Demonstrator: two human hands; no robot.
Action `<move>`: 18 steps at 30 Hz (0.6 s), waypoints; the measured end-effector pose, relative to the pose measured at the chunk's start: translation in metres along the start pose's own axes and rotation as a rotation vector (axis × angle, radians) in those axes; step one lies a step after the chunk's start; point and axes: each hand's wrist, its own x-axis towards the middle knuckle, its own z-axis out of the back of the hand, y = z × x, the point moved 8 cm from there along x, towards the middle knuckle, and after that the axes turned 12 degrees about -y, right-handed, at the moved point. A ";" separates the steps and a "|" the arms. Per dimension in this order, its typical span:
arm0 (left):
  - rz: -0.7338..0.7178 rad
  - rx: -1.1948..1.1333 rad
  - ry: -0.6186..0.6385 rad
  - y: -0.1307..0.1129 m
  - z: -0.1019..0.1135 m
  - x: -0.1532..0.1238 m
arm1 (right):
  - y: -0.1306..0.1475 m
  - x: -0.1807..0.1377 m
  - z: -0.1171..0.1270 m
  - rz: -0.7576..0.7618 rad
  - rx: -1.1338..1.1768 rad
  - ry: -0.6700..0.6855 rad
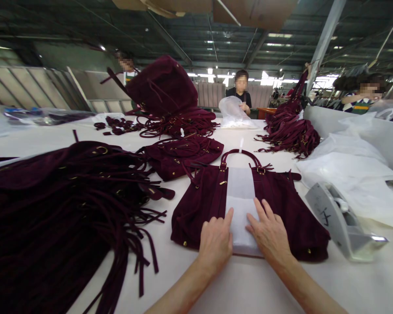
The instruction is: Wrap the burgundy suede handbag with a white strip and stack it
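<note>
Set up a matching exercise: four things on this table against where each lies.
Things:
1 paper strip
2 tape dispenser
3 fringed heap
4 clear bag

Places:
a right of the flat bag
b farthest off of the four
c under the left hand and right hand
d left of the flat bag

Pairs: 1-c, 2-a, 3-d, 4-b

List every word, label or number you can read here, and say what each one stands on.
None reads clearly.
tape dispenser: a dark handwritten mark on its grey side, too blurred to read.
white paper strip on the maroon bag: no print visible.
</note>
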 end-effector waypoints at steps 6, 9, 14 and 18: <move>-0.331 -0.067 0.022 -0.038 -0.013 0.021 | -0.007 -0.001 -0.024 0.050 0.144 0.089; -0.304 -0.089 0.105 -0.044 -0.024 0.039 | -0.009 0.011 -0.027 0.004 0.182 0.190; -0.286 -0.110 0.063 -0.037 -0.024 0.059 | -0.072 0.040 0.005 -0.119 0.515 0.280; -0.284 -0.136 0.085 -0.031 -0.027 0.063 | -0.235 0.014 0.057 -0.648 0.248 0.110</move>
